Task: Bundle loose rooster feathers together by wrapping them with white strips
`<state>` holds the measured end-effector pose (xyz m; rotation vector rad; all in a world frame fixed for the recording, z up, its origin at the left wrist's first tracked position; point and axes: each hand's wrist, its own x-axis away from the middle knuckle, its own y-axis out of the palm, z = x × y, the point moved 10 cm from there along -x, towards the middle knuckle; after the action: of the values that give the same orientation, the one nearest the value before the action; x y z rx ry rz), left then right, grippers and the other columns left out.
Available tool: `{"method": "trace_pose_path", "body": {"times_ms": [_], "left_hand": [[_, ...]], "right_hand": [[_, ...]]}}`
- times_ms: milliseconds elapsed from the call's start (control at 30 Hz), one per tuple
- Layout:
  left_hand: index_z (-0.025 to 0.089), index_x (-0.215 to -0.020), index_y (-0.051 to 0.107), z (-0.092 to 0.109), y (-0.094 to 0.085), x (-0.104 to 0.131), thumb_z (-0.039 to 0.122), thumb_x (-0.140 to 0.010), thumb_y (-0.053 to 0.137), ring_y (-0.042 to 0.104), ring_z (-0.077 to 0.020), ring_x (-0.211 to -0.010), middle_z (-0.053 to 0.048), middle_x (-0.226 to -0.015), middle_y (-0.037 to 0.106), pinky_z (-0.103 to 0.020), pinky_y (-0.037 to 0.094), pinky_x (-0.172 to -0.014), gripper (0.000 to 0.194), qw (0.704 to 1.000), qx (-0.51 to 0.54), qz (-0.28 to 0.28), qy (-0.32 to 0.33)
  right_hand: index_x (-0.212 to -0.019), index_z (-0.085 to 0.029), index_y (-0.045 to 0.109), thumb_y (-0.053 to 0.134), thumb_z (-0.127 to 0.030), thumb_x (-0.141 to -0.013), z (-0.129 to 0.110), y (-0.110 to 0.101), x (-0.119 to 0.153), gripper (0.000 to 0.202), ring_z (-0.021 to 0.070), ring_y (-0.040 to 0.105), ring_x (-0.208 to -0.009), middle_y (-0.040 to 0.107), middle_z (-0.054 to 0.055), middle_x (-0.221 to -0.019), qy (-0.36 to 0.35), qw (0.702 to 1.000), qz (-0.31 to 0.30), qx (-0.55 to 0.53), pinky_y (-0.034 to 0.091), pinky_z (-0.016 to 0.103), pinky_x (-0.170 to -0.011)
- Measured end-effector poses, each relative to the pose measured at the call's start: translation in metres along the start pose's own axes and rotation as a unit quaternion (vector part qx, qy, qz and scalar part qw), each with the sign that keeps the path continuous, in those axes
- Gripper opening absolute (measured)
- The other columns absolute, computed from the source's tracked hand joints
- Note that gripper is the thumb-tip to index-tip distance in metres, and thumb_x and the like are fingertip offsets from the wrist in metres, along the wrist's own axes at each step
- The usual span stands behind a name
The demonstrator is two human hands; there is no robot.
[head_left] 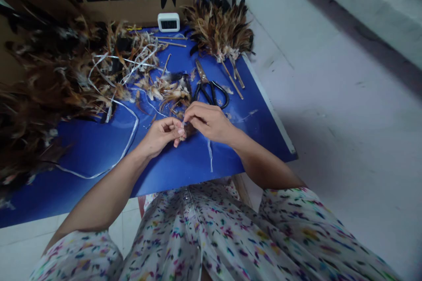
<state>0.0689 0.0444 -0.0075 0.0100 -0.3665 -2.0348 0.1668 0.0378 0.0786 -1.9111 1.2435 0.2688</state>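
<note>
My left hand is closed in a pinch near the table's front edge, with brown feathers at its fingertips, mostly hidden by the hands. Right beside it, my right hand pinches a thin white plastic strip where the fingertips of both hands almost meet. A loose white tail hangs below my right hand over the blue tabletop. Just beyond my right hand lie black-handled scissors, blades pointing away. A small heap of loose feathers lies just past my hands.
A large pile of brown feathers covers the left of the blue table, with white string looping over it. Feather bundles on sticks lie at the far right by the wall. A white digital clock stands before a cardboard box.
</note>
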Motion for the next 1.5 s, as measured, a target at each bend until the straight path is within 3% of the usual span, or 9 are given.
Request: {"method": "trace_pose_path", "body": {"times_ms": [133,433,1067,1333,1500], "left_hand": [[0.012,-0.075,0.062,0.001,-0.002,0.000,0.032,-0.067,0.085,0.054,-0.0063,-0.045,0.000,-0.062,0.065,-0.017,0.044,-0.042,0.031,0.999,0.039,0.005,-0.002],[0.012,-0.075,0.062,0.006,-0.001,0.001,0.030,-0.068,0.084,0.054,-0.0055,-0.043,-0.001,-0.061,0.066,-0.016,0.044,-0.041,0.029,0.999,0.045,0.007,0.025],[0.015,-0.079,0.058,0.006,-0.002,0.000,0.033,-0.070,0.082,0.056,-0.0069,-0.047,0.003,-0.060,0.062,-0.018,0.047,-0.046,0.031,0.999,0.023,0.002,0.045],[0.014,-0.075,0.058,0.007,-0.003,0.001,0.031,-0.067,0.084,0.056,-0.0077,-0.047,0.002,-0.060,0.063,-0.019,0.047,-0.048,0.032,0.999,0.037,0.017,0.024],[0.013,-0.073,0.060,0.004,-0.004,0.001,0.031,-0.064,0.086,0.056,-0.0082,-0.047,0.001,-0.057,0.062,-0.020,0.047,-0.048,0.032,0.998,0.044,0.034,0.000]], "right_hand": [[-0.085,-0.016,0.065,0.047,-0.002,-0.083,-0.003,0.002,0.000,0.023,0.0118,0.061,-0.084,0.063,0.004,-0.092,-0.009,1.000,-0.022,0.001,0.049,0.027,-0.075],[-0.084,-0.016,0.065,0.060,-0.016,-0.082,0.000,0.010,0.003,0.005,0.0124,0.059,-0.081,0.064,0.004,-0.090,0.024,0.999,-0.047,0.009,0.048,0.027,-0.072],[-0.074,-0.016,0.057,0.059,-0.013,-0.080,0.007,0.013,0.003,0.007,0.0062,0.044,-0.062,0.058,0.000,-0.079,0.052,0.998,0.000,-0.022,0.037,0.021,-0.059],[-0.076,-0.016,0.057,0.057,-0.010,-0.079,0.002,0.010,0.005,0.007,0.0070,0.048,-0.065,0.058,0.001,-0.082,0.020,1.000,0.024,-0.001,0.039,0.021,-0.058],[-0.078,-0.018,0.056,0.054,-0.011,-0.083,-0.010,0.011,0.006,0.009,0.0104,0.055,-0.072,0.061,0.003,-0.085,-0.033,0.994,0.014,0.100,0.045,0.024,-0.062]]}}
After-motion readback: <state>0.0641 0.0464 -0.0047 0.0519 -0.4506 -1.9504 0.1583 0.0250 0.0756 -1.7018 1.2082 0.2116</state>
